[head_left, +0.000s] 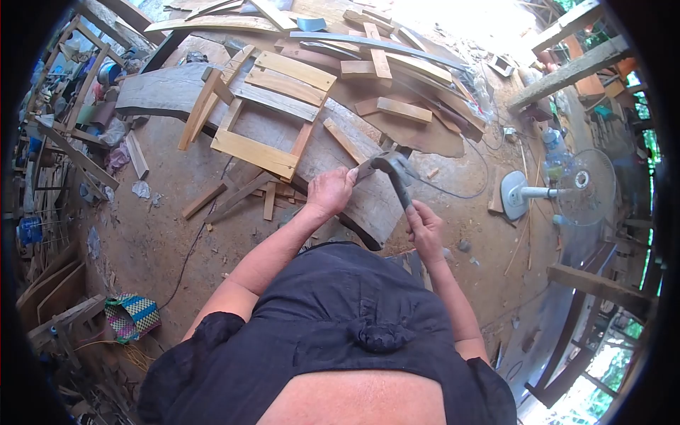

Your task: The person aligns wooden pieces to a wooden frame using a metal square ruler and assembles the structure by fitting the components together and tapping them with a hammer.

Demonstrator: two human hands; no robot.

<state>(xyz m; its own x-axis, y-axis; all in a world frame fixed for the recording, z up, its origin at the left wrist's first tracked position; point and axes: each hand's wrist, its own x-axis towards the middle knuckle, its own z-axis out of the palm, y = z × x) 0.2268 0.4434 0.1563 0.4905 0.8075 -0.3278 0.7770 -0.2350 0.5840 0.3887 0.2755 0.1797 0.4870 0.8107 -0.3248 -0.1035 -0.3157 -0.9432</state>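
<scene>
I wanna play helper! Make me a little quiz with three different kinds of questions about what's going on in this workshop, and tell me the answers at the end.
1. What does the right hand hold?
a) a saw
b) a hammer
c) a paintbrush

2. True or false: the left hand is bare.

3. Fill in the missing word: the fan stands on the person's ____ side.

Key: 1 b; 2 true; 3 right.
</scene>
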